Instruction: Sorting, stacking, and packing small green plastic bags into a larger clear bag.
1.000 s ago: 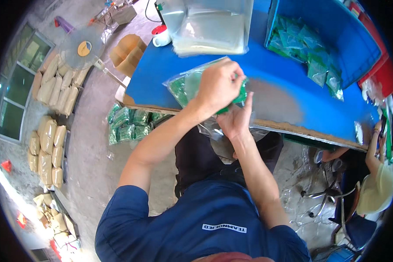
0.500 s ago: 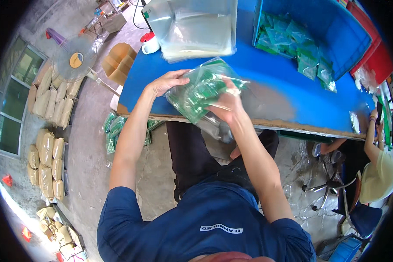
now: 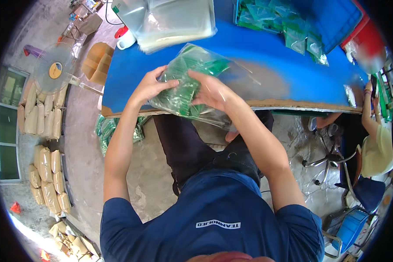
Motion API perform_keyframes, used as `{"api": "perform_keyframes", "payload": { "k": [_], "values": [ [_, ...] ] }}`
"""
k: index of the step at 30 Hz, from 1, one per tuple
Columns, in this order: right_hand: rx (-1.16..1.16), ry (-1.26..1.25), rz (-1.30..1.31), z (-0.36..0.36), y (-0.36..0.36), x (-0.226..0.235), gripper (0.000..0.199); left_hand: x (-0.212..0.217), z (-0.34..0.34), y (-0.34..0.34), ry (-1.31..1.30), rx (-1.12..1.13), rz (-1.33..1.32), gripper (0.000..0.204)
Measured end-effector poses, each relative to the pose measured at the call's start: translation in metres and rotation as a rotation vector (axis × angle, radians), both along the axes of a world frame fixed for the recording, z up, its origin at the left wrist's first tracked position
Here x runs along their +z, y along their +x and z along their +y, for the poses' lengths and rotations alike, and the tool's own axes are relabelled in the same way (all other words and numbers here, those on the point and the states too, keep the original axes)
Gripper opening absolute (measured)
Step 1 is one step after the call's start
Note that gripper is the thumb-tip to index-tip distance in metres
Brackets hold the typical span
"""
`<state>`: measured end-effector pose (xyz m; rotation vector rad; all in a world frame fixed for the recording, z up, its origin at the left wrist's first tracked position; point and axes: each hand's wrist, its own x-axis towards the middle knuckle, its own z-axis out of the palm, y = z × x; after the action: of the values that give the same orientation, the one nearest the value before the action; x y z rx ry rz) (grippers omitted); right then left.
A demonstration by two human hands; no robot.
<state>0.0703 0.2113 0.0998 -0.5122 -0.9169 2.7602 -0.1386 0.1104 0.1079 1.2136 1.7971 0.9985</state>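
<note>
Over the near edge of the blue table [image 3: 310, 89] I hold a large clear plastic bag [image 3: 185, 87] with green packets inside. My left hand [image 3: 153, 86] grips its left side, thumb on top. My right hand [image 3: 210, 91] is curled against its right side, fingers pressing on the plastic; part of them is hidden. The bag lies tilted, its loose clear end stretching to the right. Beyond it rests a stack of flat clear bags [image 3: 174, 28]. At the far right, small green packets [image 3: 296, 39] spill from a blue bin [image 3: 336, 26].
A red-and-white mug [image 3: 125, 38] stands near the table's left corner, beside a cardboard box [image 3: 97, 63] and a fan [image 3: 56, 70]. Filled green bags [image 3: 107, 131] lie on the floor at left. At right another person [image 3: 377, 150] works near a swivel chair [image 3: 332, 159].
The view has shifted, so the table sits further left and higher. My right hand has moved off the bag's top to its right side, and the bag has tilted.
</note>
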Motion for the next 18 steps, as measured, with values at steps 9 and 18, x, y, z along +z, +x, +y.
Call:
{"api": "perform_keyframes", "payload": {
  "k": [9, 18],
  "values": [
    [-0.550, 1.406, -0.815, 0.029, 0.070, -0.036, 0.064, -0.020, 0.045, -0.021, 0.049, -0.027, -0.089, 0.103],
    [-0.670, 2.158, -0.559, 0.072, 0.021, -0.096, 0.032, -0.027, 0.080, -0.011, 0.028, -0.308, -0.390, 0.088]
  ]
}}
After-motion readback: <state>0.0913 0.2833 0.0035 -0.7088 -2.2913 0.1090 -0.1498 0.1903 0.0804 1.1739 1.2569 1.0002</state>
